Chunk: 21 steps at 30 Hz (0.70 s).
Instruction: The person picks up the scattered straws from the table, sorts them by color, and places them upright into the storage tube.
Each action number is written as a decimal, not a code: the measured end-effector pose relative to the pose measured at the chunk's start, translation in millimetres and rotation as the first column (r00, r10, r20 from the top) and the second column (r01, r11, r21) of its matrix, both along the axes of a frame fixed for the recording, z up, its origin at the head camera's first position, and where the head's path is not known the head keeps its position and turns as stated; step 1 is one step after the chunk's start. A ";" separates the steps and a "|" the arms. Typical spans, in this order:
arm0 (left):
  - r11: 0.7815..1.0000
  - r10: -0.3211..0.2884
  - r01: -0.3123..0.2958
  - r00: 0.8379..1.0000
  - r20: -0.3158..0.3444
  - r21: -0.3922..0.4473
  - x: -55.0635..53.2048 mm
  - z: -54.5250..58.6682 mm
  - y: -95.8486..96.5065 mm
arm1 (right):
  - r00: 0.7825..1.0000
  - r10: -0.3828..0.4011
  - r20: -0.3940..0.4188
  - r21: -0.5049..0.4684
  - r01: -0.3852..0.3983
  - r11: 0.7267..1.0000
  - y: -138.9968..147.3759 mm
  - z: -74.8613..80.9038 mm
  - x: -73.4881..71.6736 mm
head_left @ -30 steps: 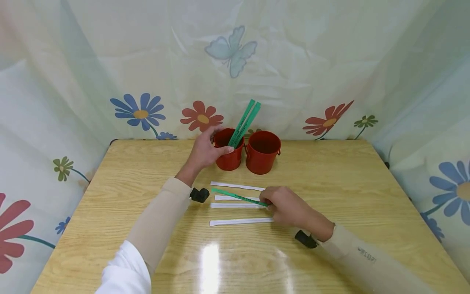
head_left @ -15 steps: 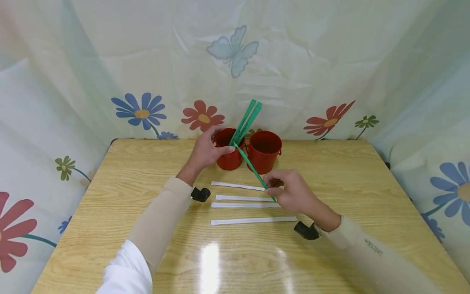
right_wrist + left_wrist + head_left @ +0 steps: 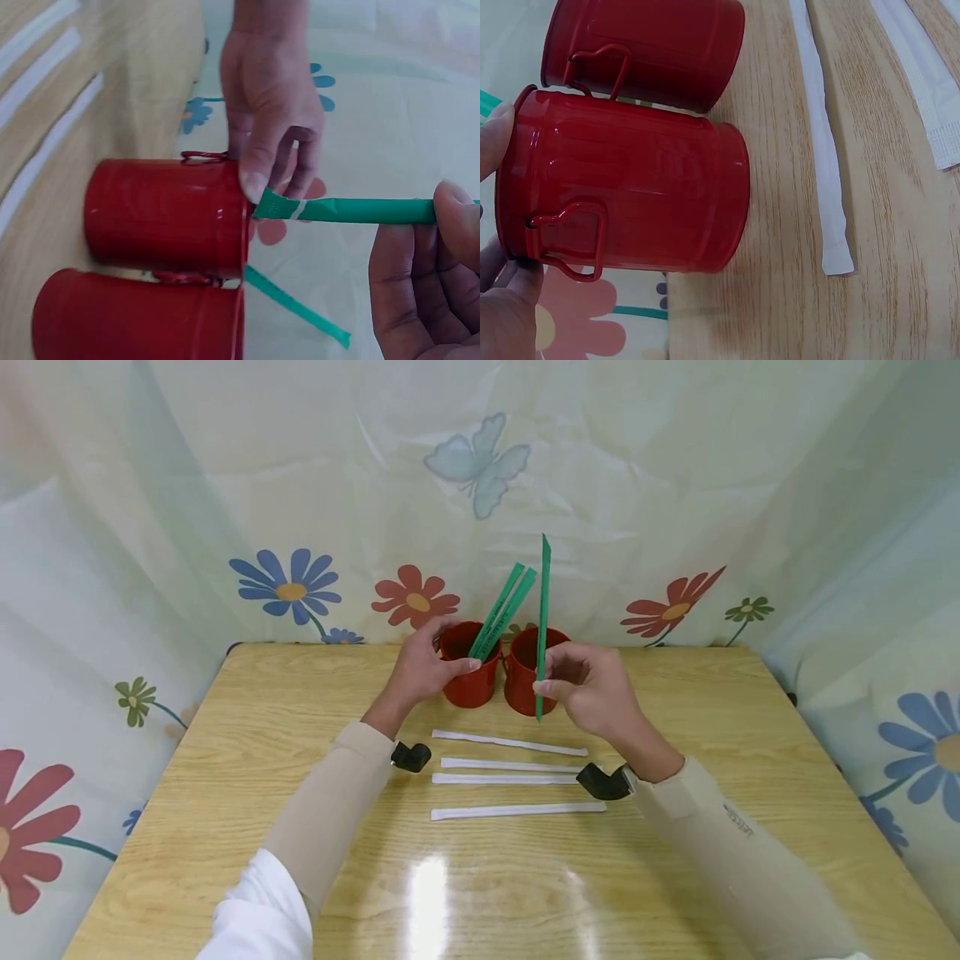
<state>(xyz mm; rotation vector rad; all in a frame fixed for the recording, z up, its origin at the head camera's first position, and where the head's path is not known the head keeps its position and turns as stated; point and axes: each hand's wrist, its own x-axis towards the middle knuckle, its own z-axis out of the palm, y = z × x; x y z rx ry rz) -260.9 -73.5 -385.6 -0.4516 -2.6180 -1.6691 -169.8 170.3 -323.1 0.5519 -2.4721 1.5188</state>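
My left hand (image 3: 426, 666) grips the rim of the left red metal bucket (image 3: 470, 690), thumb at the front and fingers round the side. Two green paper-wrapped straws (image 3: 512, 608) lean to the right out of that bucket. Between thumb and fingers, my right hand (image 3: 600, 689) pinches another green wrapped straw (image 3: 544, 593), which stands almost upright in front of the right red bucket (image 3: 521, 693). The right wrist view shows the torn-looking flat end of this green straw (image 3: 352, 211) overlapping the left thumb.
Several white paper-wrapped straws (image 3: 517, 811) lie in roughly parallel rows on the wooden table (image 3: 300, 827), nearer than the buckets. Behind the table's far edge hangs a flowered curtain (image 3: 585, 527). The buckets stand close together, side handles between them.
My right hand has lifted the green straw from among the white ones, moved it up to the right bucket and turned it upright. The left hand keeps its grip on the left bucket.
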 end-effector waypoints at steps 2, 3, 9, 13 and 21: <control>1.000 -0.003 0.003 1.000 -0.003 0.003 -0.1 0.5 0.3 | 1.000 -0.020 -0.006 -0.003 0.020 1.000 -3.5 2.8 -4.7; 1.000 -0.003 0.003 1.000 -0.001 0.002 -0.2 0.8 0.4 | 0.999 -0.032 -0.006 -0.003 0.032 0.999 -5.4 4.1 -6.9; 1.000 0.011 -0.011 1.000 -0.001 -0.018 -0.8 2.9 1.8 | 0.997 -0.081 -0.019 -0.049 0.080 0.996 -16.2 9.8 -23.0; 1.000 0.013 -0.013 1.000 -0.004 -0.024 -0.5 4.8 2.7 | 0.995 -0.100 -0.024 -0.102 0.097 0.990 -22.6 11.8 -32.6; 1.000 -0.001 0.001 1.000 0.008 -0.009 0.5 3.8 2.7 | 0.988 -0.154 -0.021 -0.203 0.147 0.968 -37.3 13.2 -51.5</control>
